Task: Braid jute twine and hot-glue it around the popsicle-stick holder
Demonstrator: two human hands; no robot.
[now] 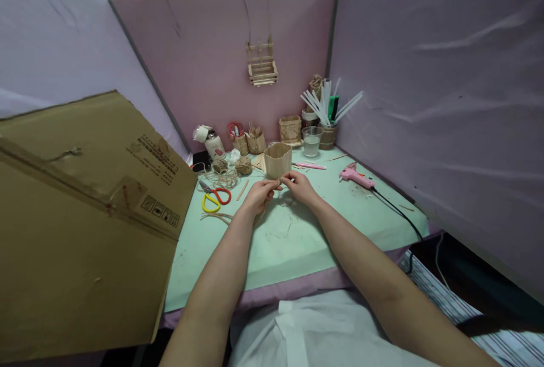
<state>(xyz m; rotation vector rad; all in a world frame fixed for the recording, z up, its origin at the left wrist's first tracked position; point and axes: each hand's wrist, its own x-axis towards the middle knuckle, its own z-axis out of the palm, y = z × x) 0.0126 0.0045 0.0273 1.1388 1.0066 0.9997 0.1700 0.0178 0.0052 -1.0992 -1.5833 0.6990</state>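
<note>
My left hand point(258, 196) and my right hand point(300, 187) meet over the middle of the table, fingertips pinched close together. Between them is a bit of brown twine, mostly covered by the fingers. Strands of the twine point(217, 216) trail from under my left hand onto the table to the left. A thin loop of it lies below my right hand. Just beyond the fingertips stands a pot made of wooden craft sticks point(277, 161). Scissors point(216, 196) with red and yellow handles lie left of my left hand, beside a single craft stick point(242, 190).
A large cardboard sheet point(97, 214) leans at the left. On the right lies a pink glue gun point(357, 176) with its cord. Behind are twine balls point(243, 166), a cup of water point(311, 143) and a pot of white glue sticks point(328, 136). A stick swing point(262, 71) hangs on the partition.
</note>
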